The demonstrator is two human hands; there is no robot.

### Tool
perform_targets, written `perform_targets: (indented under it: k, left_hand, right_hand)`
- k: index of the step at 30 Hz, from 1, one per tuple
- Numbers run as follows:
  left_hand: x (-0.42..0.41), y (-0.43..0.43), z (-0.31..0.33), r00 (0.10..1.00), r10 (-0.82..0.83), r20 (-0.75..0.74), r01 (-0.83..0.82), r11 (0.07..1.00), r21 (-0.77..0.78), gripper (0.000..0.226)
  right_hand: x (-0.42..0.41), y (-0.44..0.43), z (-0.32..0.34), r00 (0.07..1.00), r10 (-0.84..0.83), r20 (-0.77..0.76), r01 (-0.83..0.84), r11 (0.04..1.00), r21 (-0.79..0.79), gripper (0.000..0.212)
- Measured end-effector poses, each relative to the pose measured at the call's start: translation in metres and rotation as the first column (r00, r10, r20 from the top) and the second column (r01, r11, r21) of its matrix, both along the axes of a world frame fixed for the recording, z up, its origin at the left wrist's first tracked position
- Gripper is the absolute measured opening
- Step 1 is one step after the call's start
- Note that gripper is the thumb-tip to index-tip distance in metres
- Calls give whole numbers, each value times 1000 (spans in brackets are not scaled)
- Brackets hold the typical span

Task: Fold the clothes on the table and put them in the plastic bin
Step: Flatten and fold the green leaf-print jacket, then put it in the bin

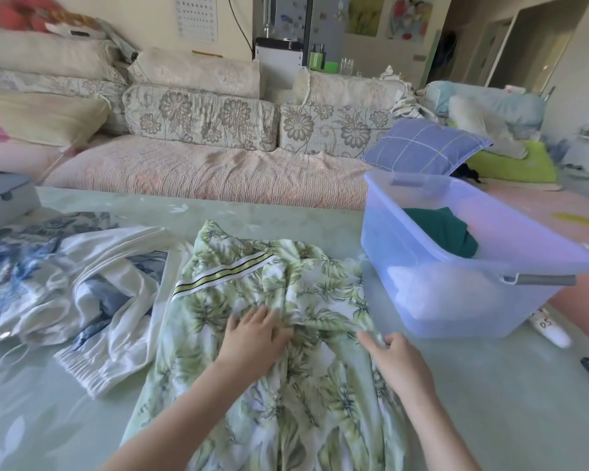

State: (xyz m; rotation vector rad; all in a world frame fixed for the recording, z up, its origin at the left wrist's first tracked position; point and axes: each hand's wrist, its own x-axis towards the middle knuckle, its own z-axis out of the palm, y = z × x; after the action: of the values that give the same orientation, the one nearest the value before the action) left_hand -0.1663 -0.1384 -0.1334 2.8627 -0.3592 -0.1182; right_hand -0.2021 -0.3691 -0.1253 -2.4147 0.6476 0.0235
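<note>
The leaf-print garment lies spread down the middle of the pale green table, its near end running off the bottom of the view and its striped band slanting across the upper left part. The left hand rests flat on it with fingers spread, pressing the cloth near a raised fold. The right hand pinches a ridge of the same fabric between thumb and curled fingers, close to the garment's right edge.

The translucent plastic bin stands to the right, its near left corner just beside that edge with only a narrow strip of table between. Inside it lie a dark green folded cloth and something white lower down. Bare table opens to the right of the right hand and in front of the bin, where a small white object lies.

On the left a white and blue floral garment sits crumpled, its elastic hem touching the leaf-print piece. A bare band of table separates the clothes from the far edge, which runs along the sofa.
</note>
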Motion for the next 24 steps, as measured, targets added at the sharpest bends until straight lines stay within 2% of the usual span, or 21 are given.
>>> perform_targets:
  k: [2, 3, 5, 8, 10, 14, 18, 19, 22, 24]
  left_hand:
    - [16, -11, 16, 992, 48, 121, -38, 995, -87, 48]
    - [25, -20, 25, 988, 57, 141, -39, 992, -122, 44]
    - [44, -45, 38, 993, 42, 108, -22, 984, -177, 41]
    - [66, -93, 51, 999, 22, 49, -13, 984, -176, 42]
    - [75, -124, 56, 1000, 24, 9, -22, 989, -150, 47]
    - [79, -170, 59, 992, -1, -129, -6, 998, -55, 69]
    - [87, -183, 40, 984, 93, -150, -76, 990, 119, 97]
    - [92, -184, 34, 980, 121, -161, -99, 986, 135, 97]
    - [102, -182, 28, 983, 105, -149, -88, 989, 117, 62]
    - [102, -177, 32, 985, 105, -135, -95, 992, 78, 43]
  right_hand:
    - [4, -2, 1, 1000, -2, 5, 2, 999, 36, 45]
    - [4, -2, 3, 1000, -1, 23, -1, 998, 68, 49]
    - [6, -1, 6, 997, 16, 73, -26, 990, 142, 49]
    - [9, -1, 8, 992, 28, 120, -56, 968, 244, 34]
    - [12, -5, 5, 991, -1, 130, -33, 966, 257, 31]
    - [6, -9, 3, 987, 20, 159, -63, 959, 275, 47]
    - [-1, -11, 0, 987, 120, 109, -149, 936, 318, 39]
    - [-2, -12, -1, 984, 145, 107, -172, 931, 323, 34]
    - [-6, -9, 8, 977, 169, 128, -203, 922, 329, 17]
    - [-8, -3, 15, 970, 198, 138, -234, 912, 338, 14]
